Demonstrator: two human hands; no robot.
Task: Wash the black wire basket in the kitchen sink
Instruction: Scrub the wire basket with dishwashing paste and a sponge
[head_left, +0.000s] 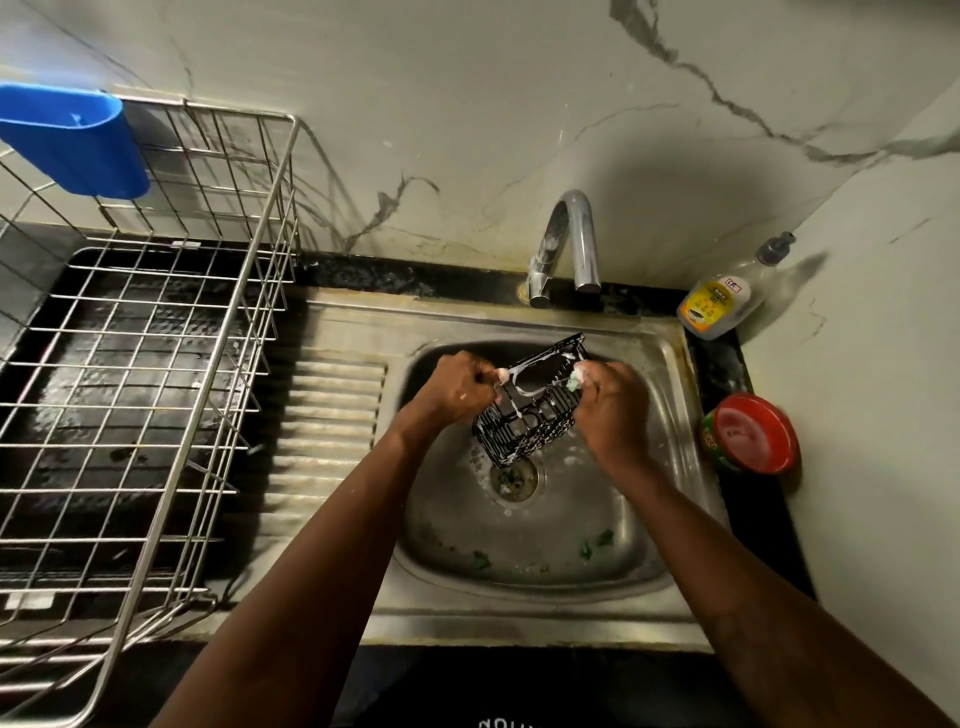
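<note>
A small black wire basket (530, 405) streaked with white foam hangs tilted over the steel sink (524, 561), just above the drain (514, 478). My left hand (457, 389) grips the basket's left rim with curled fingers. My right hand (613, 400) holds a small greenish scrubber (574, 381) pressed against the basket's right side. The chrome tap (569, 244) stands behind the basin, and no water is seen running from it.
A large steel dish rack (156, 364) with a blue plastic holder (78, 140) fills the left counter. A dish soap bottle (727, 296) and a red-lidded tub (753, 434) stand on the right ledge. Green scraps lie on the basin floor. Marble walls enclose the back and right.
</note>
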